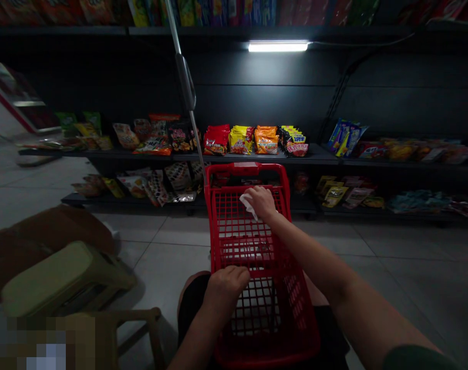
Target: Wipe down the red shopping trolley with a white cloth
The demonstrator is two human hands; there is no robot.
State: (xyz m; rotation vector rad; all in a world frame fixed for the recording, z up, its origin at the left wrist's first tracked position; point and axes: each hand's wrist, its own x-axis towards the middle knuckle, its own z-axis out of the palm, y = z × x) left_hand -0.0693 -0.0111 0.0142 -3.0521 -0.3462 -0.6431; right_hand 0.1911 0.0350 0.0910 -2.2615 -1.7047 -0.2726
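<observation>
A red plastic shopping cart with grid walls stands in front of me, between my knees. My right hand is closed on a crumpled white cloth or tissue, pressed against the upper grid panel below the cart's handle. Closer to me, my left hand lies over the cart's left rim, its fingers curled round the edge. The left fingertips are partly hidden. A metal pole with a dark grip rises beside the cart's upper left corner.
Dark shelves hold noodle packets and other bagged snacks. A lit tube lamp hangs under the upper shelf. To the left are a pale plastic stool, a second stool and a brown shape on the tiled floor.
</observation>
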